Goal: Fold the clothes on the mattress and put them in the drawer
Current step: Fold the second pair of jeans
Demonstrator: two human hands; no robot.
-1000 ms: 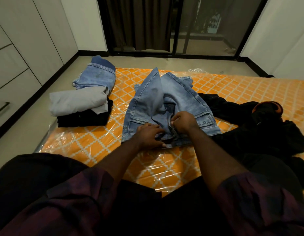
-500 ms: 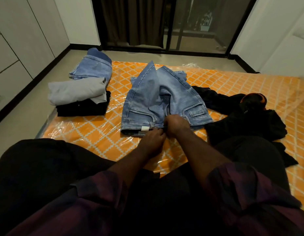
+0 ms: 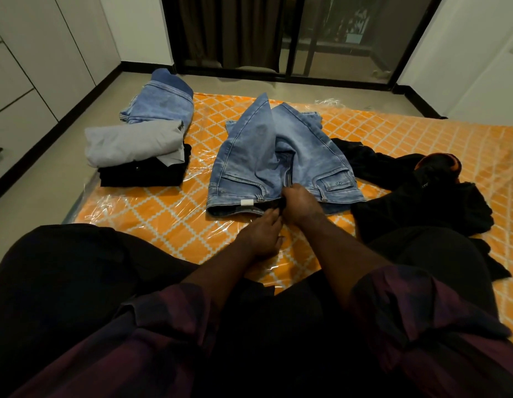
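A folded stack sits at the mattress's left edge; mid-mattress lie the jeans, waistband nearest; the left hand reaches that waistband, grip unclear; the right hand grasps it; black clothes lie heaped just right of the jeans.

Curtain: dark, hangs in folds at 12 o'clock, hem just above floor.
Glass door: sliding, dark frame, at 1 o'clock, just beside curtain; shapes behind glass too dim to tell.
Floor: pale grey, 9 o'clock round to 12.
Skirting: black strip at floor edge, 10 o'clock.
Walls: white, at 11 o'clock and 2 o'clock.
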